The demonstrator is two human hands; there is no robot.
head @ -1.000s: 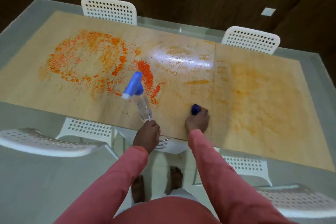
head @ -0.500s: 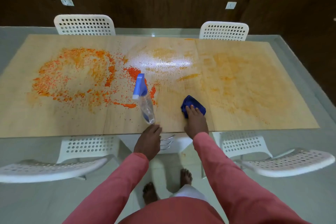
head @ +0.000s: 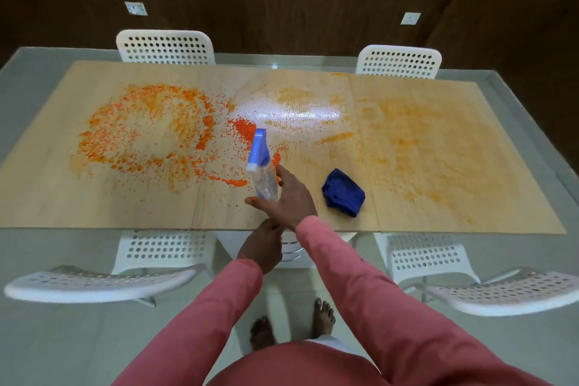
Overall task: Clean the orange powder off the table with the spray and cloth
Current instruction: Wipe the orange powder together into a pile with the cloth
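A clear spray bottle (head: 264,186) with a blue trigger head (head: 258,147) stands on the wooden table (head: 125,204) near its front edge, beside thick orange powder (head: 147,128). My right hand (head: 286,199) reaches across to the bottle, fingers spread, with the thumb left of its base and the fingers to its right, not closed on it. A crumpled blue cloth (head: 344,192) lies alone on the table, right of that hand. My left hand (head: 262,244) rests at the table's front edge under my right wrist and holds nothing. Fainter orange smears (head: 423,141) cover the right half.
Two white perforated chairs (head: 166,45) (head: 398,61) stand at the far side. Two more (head: 94,282) (head: 507,291) sit on either side of me at the near side. A wet shiny patch (head: 297,113) lies mid-table. My bare feet (head: 324,316) are on the floor below.
My right hand let go of the blue cloth and moved left to the spray bottle. The cloth stays on the table. My left hand stayed at the edge.
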